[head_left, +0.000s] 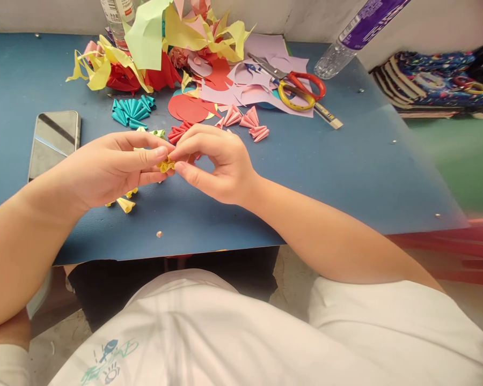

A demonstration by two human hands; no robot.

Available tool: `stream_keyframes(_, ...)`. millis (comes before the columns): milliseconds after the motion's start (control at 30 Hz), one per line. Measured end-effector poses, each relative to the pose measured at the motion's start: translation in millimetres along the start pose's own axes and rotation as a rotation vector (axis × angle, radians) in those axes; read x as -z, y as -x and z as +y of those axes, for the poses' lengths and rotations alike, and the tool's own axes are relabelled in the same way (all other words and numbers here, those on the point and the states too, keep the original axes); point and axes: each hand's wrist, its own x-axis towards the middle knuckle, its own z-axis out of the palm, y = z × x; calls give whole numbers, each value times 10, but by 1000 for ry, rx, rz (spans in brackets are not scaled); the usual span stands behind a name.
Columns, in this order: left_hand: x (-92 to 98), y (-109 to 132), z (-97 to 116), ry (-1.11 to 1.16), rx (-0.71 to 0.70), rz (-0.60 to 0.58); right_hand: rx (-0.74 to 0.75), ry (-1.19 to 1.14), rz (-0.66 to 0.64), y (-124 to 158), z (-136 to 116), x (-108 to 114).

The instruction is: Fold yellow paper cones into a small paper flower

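Note:
Between my two hands is a small yellow folded paper piece (166, 165), held over the blue table. My left hand (115, 162) grips it with thumb and fingers from the left. The thumb and fingertips of my right hand (217, 161) pinch its right side. Below my left hand lie yellow paper cones (125, 205), partly covered. Just beyond the hands are teal paper cones (132, 111), red cones (180, 131) and pink cones (249, 119). Some green rolled paper (158, 133) shows behind my left fingers.
A phone (54, 140) lies at the left on the blue table (326, 177). Paper scraps (213, 59), red circles (191, 107), scissors (301, 88) and a cutter blade (328, 115) lie at the back. A purple-labelled bottle (356, 37) and another bottle (118, 19) stand near the wall.

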Motion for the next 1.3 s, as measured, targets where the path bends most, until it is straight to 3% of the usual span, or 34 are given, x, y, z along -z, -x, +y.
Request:
stream_keyframes(367,18,10,17,-95,-38,-88,-1,112,90,26,32,-47)
stream_keyframes(533,-31,7,27,-46,-82,8,59,117,95,25,18,-48)
stream_keyframes(700,-86,4,64,-51,-101,126,-60,153,79,37,33,-58)
stream_keyframes(800,-70,-2,56,-72,-114,111,-90,164,76,33,33,-53)
stream_keyframes(933,-51,3,38,-56,-114,64,-18,125,113,9,-3,-35)
stream_keyframes(1300,-31,34,46,-46,-128,68,2,131,168,17,23,-34)
